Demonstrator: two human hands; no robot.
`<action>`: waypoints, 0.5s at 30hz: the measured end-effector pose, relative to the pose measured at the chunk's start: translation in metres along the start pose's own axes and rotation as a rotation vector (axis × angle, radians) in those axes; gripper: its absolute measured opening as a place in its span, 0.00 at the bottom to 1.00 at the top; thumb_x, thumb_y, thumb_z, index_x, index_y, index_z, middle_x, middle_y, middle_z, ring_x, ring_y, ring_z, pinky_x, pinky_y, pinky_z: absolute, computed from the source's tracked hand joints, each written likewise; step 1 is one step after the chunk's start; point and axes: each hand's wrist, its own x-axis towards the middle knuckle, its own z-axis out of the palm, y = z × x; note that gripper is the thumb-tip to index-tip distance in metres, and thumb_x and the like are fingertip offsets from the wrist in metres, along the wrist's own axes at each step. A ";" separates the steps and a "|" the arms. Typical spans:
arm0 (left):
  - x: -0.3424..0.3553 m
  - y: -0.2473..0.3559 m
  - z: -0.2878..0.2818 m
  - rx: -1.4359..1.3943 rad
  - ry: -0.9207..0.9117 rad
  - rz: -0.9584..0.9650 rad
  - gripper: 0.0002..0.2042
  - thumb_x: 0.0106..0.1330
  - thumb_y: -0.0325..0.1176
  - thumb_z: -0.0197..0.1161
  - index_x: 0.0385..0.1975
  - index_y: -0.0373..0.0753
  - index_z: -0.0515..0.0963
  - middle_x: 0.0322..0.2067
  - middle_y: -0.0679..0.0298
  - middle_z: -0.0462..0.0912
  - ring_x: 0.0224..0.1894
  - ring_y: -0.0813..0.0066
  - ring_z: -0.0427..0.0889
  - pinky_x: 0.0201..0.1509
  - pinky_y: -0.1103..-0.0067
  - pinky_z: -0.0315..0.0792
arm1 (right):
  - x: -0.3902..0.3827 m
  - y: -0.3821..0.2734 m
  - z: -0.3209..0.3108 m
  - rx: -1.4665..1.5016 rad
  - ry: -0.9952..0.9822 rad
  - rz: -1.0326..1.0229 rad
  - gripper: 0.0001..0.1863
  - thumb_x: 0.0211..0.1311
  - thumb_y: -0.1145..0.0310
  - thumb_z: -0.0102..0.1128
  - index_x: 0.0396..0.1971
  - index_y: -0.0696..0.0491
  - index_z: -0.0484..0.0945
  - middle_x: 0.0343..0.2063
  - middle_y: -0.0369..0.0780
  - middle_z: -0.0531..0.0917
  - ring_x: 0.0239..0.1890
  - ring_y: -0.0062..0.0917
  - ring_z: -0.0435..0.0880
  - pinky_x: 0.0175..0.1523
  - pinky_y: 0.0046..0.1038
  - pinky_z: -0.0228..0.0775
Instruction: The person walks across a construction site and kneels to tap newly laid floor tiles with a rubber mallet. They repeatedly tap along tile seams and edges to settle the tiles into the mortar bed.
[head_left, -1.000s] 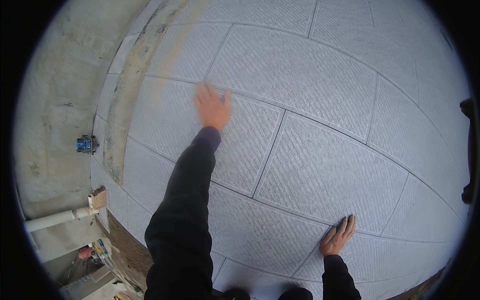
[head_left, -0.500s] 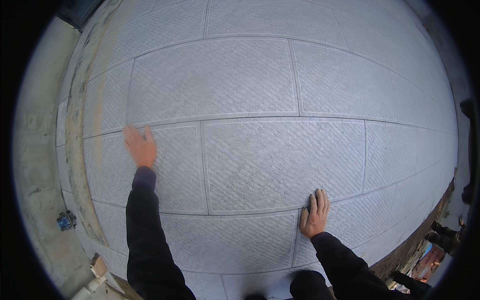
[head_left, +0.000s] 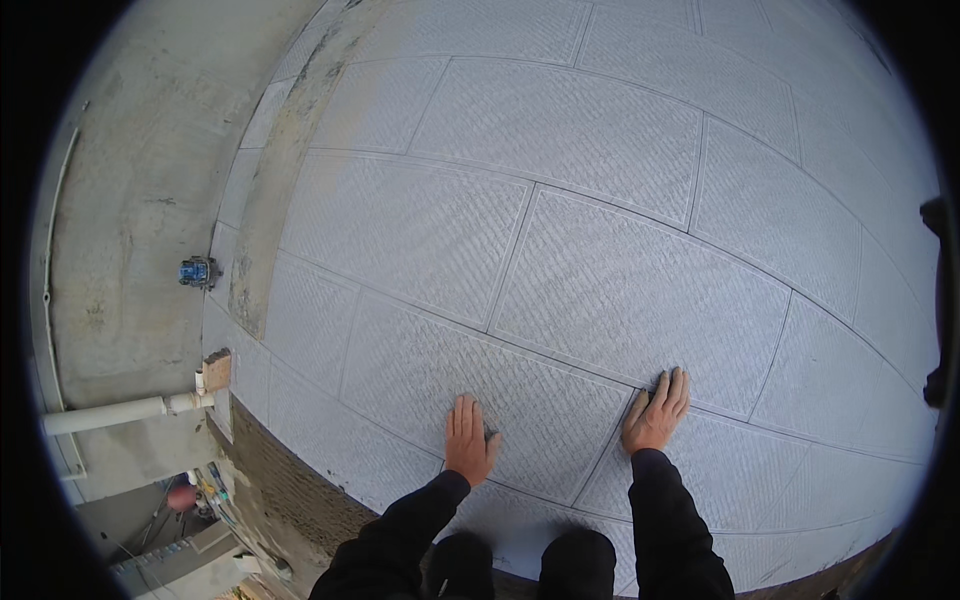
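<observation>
My left hand (head_left: 470,440) lies palm down on a textured grey paving slab (head_left: 405,350), fingers stretched forward, low in the centre of the view. To its right, my right hand (head_left: 655,415) rests open on the junction of narrow joints between slabs, its fingertips reaching onto the larger slab (head_left: 640,280) above. Neither hand holds anything. My dark-clad knees (head_left: 575,565) are at the lower edge, just behind the hands.
At left are a small blue tool (head_left: 198,271), a stained pale strip (head_left: 270,230), a concrete surface (head_left: 130,250), white pipe (head_left: 110,420) and rough block (head_left: 216,368). A band of brown mortar (head_left: 295,475) and assorted items (head_left: 200,490) lie lower left.
My left hand has come back from the farther slabs to beside my knees. My right hand stays on about the same junction. The view swung rightward, then back.
</observation>
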 end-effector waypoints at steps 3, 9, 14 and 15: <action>-0.122 0.012 0.033 0.002 -0.054 -0.055 0.39 0.77 0.47 0.58 0.75 0.20 0.57 0.79 0.36 0.51 0.83 0.36 0.46 0.83 0.47 0.42 | -0.029 -0.006 0.003 0.004 0.041 -0.050 0.29 0.74 0.66 0.53 0.69 0.66 0.67 0.76 0.57 0.62 0.81 0.53 0.54 0.81 0.57 0.42; -0.214 -0.009 0.094 0.041 0.033 -0.044 0.40 0.77 0.49 0.56 0.76 0.20 0.56 0.80 0.39 0.50 0.84 0.42 0.45 0.84 0.50 0.40 | -0.114 0.010 0.029 -0.048 0.240 -0.155 0.28 0.76 0.64 0.53 0.69 0.65 0.69 0.74 0.54 0.66 0.80 0.51 0.58 0.81 0.54 0.47; -0.291 -0.021 0.146 0.013 0.202 0.071 0.38 0.81 0.49 0.51 0.77 0.21 0.54 0.81 0.40 0.49 0.85 0.46 0.43 0.86 0.53 0.38 | -0.208 0.026 0.038 -0.106 0.308 -0.155 0.26 0.75 0.63 0.56 0.65 0.64 0.73 0.71 0.56 0.71 0.75 0.52 0.65 0.77 0.50 0.56; -0.307 -0.027 0.153 0.007 0.242 0.090 0.38 0.81 0.48 0.51 0.77 0.21 0.55 0.81 0.39 0.50 0.85 0.46 0.43 0.86 0.53 0.38 | -0.240 0.013 0.033 -0.054 0.294 -0.260 0.25 0.75 0.63 0.57 0.64 0.65 0.74 0.70 0.56 0.72 0.74 0.53 0.67 0.76 0.49 0.59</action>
